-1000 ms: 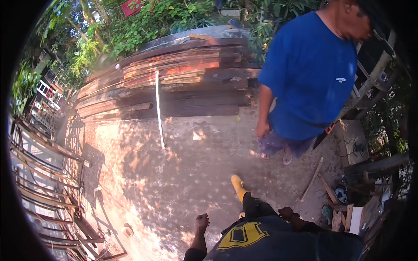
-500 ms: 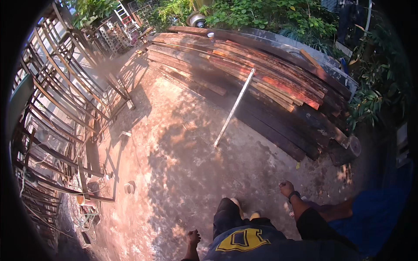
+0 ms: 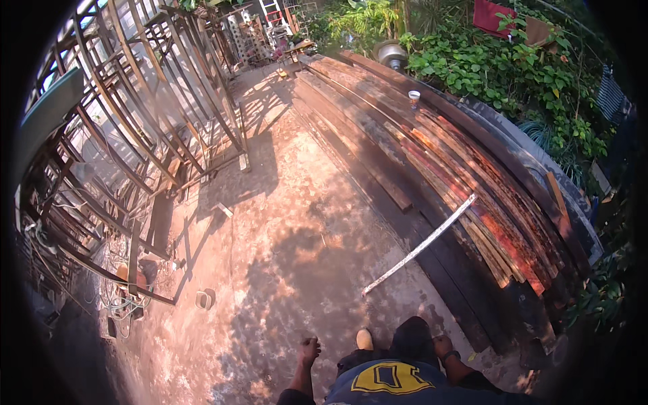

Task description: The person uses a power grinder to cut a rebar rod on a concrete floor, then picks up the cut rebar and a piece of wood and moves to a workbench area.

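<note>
My left hand (image 3: 310,352) hangs low beside my body over the concrete floor, its fingers curled in and nothing seen in them. On the other side, my right hand (image 3: 443,347), with a dark band at the wrist, is held close to my dark-trousered leg. Its fingers are curled too, and I make out nothing in its grasp. A long white strip (image 3: 418,250) slants ahead of me. One end rests on the floor and the other lies on a broad stack of wooden boards (image 3: 368,152), some stained reddish. Neither hand touches the strip.
Tall brown slatted frames (image 3: 128,50) line the left, with a greenish panel (image 3: 54,101). A small pale block (image 3: 225,210) and a rounded object (image 3: 204,299) lie on the floor. A cup (image 3: 414,99) stands on the boards. Leafy plants (image 3: 445,67) grow beyond.
My view has swung rightward and I am nearer the boards and strip. My right hand has drawn in to my leg. A blue-clothed person at the right edge is out of sight.
</note>
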The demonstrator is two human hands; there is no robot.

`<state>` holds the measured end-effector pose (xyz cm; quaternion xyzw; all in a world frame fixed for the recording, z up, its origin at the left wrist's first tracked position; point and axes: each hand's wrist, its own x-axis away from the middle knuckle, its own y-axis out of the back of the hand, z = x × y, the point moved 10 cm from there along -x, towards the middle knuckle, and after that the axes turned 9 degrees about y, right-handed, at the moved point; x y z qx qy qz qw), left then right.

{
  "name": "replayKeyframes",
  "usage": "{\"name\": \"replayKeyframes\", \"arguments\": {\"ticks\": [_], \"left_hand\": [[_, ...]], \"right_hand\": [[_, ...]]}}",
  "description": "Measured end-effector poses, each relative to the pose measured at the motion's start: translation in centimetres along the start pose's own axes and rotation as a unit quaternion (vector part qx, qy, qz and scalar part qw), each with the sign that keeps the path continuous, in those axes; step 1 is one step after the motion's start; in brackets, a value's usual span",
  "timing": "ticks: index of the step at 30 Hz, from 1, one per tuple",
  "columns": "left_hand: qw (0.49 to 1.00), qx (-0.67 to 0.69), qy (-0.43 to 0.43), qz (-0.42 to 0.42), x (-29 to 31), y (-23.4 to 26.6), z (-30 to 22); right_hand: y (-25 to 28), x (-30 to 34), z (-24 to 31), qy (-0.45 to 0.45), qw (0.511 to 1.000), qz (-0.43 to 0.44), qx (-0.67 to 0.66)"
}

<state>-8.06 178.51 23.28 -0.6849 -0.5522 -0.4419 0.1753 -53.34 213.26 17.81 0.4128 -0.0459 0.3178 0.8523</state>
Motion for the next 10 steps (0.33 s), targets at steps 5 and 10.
{"name": "replayKeyframes", "arguments": {"ticks": [5,10], "left_hand": [[0.990,0.092,-0.100,-0.045,0.5,-6.5,-16.0],[0.970,0.195,-0.002,-0.147,-3.1,-10.5,-9.5]], "right_hand": [[-2.4,-19.7,-2.0,0.111,0.958,0.217,0.149],[-5.3,-38.7,11.9,0.119,0.911,0.313,0.242]]}}
